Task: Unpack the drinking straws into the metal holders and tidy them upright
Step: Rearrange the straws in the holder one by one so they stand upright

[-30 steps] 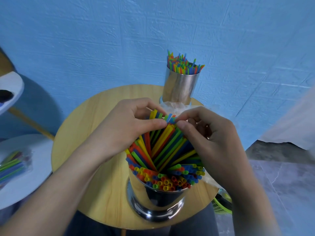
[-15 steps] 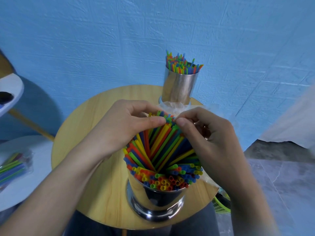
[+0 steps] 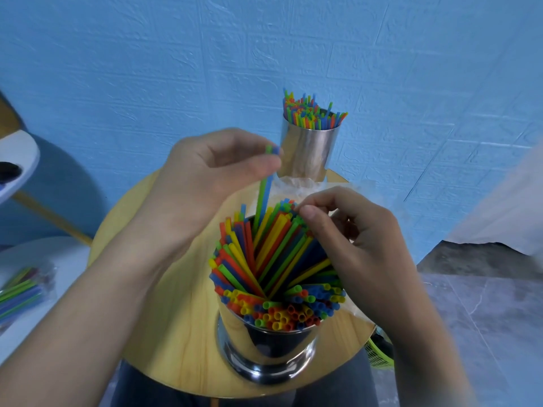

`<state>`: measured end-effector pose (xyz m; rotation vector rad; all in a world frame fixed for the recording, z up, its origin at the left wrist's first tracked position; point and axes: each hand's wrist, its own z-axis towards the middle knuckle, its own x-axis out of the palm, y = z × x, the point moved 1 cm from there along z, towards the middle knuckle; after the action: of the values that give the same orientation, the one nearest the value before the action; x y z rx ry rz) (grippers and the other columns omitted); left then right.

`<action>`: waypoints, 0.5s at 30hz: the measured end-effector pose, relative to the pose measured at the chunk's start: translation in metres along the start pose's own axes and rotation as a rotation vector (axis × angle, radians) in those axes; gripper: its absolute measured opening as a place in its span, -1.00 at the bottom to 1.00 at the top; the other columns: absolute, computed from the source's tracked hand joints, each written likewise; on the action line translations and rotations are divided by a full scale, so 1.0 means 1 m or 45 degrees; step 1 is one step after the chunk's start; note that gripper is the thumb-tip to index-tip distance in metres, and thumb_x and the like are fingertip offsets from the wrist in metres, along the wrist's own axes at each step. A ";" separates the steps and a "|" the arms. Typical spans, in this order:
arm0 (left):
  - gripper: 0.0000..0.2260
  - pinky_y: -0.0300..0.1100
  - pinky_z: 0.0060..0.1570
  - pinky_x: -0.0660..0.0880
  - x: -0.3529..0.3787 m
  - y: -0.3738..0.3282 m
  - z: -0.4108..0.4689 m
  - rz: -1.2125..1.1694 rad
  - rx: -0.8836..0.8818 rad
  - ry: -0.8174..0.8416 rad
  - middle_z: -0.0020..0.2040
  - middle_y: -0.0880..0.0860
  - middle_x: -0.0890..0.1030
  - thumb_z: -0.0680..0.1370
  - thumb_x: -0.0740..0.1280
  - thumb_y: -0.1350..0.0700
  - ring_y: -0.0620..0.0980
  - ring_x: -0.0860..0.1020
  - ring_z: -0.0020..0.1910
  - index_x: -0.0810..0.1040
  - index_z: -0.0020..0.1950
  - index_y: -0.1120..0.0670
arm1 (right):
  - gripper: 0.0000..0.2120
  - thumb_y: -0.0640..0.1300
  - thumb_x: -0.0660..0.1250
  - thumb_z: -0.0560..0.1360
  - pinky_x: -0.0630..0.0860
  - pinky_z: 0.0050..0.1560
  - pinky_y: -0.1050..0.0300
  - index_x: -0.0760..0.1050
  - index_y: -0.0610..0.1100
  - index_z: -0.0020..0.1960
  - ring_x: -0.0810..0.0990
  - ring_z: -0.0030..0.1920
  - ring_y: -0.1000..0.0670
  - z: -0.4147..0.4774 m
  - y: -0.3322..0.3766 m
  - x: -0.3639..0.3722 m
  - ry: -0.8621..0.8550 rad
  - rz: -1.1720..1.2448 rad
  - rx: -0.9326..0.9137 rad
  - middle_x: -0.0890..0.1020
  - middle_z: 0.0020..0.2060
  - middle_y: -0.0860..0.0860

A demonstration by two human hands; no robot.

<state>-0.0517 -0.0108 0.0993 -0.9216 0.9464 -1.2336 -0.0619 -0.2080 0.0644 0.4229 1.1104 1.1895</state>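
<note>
Straws [image 3: 273, 259] fan upward, leaning toward upper right, in near metal holder [image 3: 267, 351], lower center on table [image 3: 164, 333]. Left hand [image 3: 205, 183] fingers pinch two near-vertical straws [image 3: 263, 195]; right hand [image 3: 361, 254] fingers pinch straw tips.

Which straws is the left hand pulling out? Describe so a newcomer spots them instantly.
Start at the round wooden table and the near metal holder packed with coloured straws. Above its rim, the left hand pinches a green and blue pair. They alone stand raised above the bundle, tips poking past the fingers.
</note>
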 end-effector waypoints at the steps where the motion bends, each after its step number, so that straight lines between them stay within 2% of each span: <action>1: -0.94 -0.27 -0.04 0.51 -0.003 0.000 0.002 -0.084 0.012 -0.051 -0.11 -0.09 0.72 0.42 0.54 0.08 -0.16 0.63 -0.08 0.72 -0.13 -0.03 | -0.87 0.06 0.31 0.60 0.43 -0.30 0.17 0.61 0.12 -0.07 0.48 -0.28 -0.03 0.000 0.000 0.000 0.004 0.002 0.004 0.58 -0.22 0.08; 3: -0.96 -0.22 -0.08 0.52 -0.009 0.003 0.007 -0.285 0.009 -0.165 -0.13 -0.08 0.69 0.48 0.49 0.12 -0.10 0.60 -0.12 0.71 -0.12 -0.02 | -0.89 0.05 0.33 0.60 0.44 -0.31 0.18 0.62 0.13 -0.04 0.47 -0.29 -0.03 -0.001 -0.001 -0.001 0.016 0.006 0.012 0.58 -0.19 0.09; 7: -0.93 -0.28 -0.11 0.56 -0.020 0.006 0.012 -0.653 -0.048 -0.367 -0.19 -0.10 0.65 0.55 0.40 0.13 -0.13 0.61 -0.20 0.65 -0.10 -0.01 | -0.88 0.09 0.38 0.56 0.42 -0.27 0.23 0.64 0.15 0.06 0.44 -0.32 0.04 -0.001 -0.003 -0.001 0.014 0.008 0.031 0.57 -0.14 0.12; 12: -0.95 -0.31 -0.10 0.56 -0.028 0.014 0.013 -0.856 -0.074 -0.563 -0.19 -0.10 0.65 0.62 0.37 0.14 -0.17 0.63 -0.19 0.56 -0.03 0.02 | -0.82 0.11 0.43 0.55 0.46 -0.25 0.16 0.64 0.18 0.15 0.43 -0.32 0.01 -0.001 -0.003 -0.001 0.000 -0.003 0.022 0.55 -0.06 0.16; 15: -0.94 -0.32 -0.07 0.56 -0.032 0.016 0.012 -0.981 -0.096 -0.622 -0.19 -0.10 0.65 0.61 0.37 0.14 -0.20 0.64 -0.16 0.56 -0.06 0.02 | -0.77 0.10 0.44 0.55 0.45 -0.24 0.21 0.63 0.18 0.20 0.43 -0.31 0.03 0.000 -0.003 0.000 -0.011 -0.026 0.018 0.55 -0.03 0.17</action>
<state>-0.0378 0.0235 0.0910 -1.6436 0.2326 -1.4955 -0.0604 -0.2087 0.0619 0.4265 1.1137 1.1614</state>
